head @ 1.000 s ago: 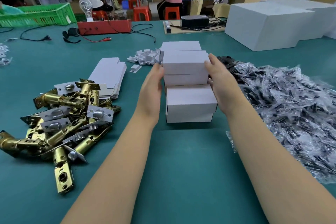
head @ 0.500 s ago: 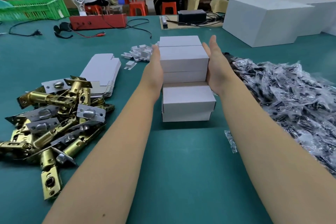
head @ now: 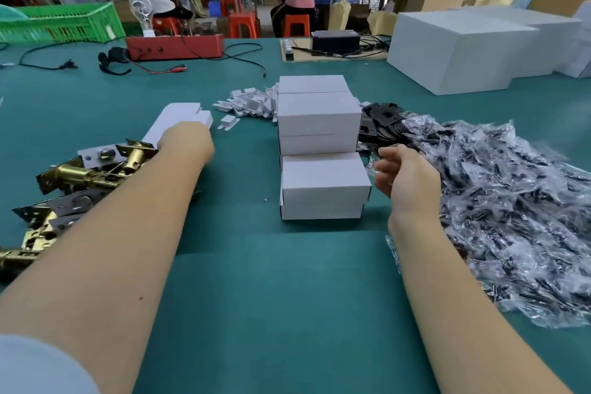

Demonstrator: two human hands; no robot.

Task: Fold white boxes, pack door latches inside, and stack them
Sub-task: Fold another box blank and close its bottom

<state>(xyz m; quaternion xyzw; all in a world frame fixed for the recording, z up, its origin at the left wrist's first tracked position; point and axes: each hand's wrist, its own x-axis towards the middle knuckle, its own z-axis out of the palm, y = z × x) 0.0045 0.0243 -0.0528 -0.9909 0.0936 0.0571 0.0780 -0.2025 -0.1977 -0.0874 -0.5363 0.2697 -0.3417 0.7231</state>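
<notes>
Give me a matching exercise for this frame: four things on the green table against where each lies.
Things:
1. brass door latches
2. stack of folded white cardboard boxes
3. heap of clear plastic bags with dark parts
4. pile of flat unfolded white box blanks

Places:
A. centre, between both arms
B. under the left hand
C. far left, near edge
D. right side, beyond the right hand

Pairs: 1-C, 2-A, 3-D, 4-B

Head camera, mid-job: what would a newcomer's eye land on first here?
Probably the stacked white boxes standing at the centre of the green table. Next, the heap of brass door latches at the left edge and the glinting pile of plastic bags on the right. The left hand rests on the flat box blanks; the right hand hovers beside the bags.
</notes>
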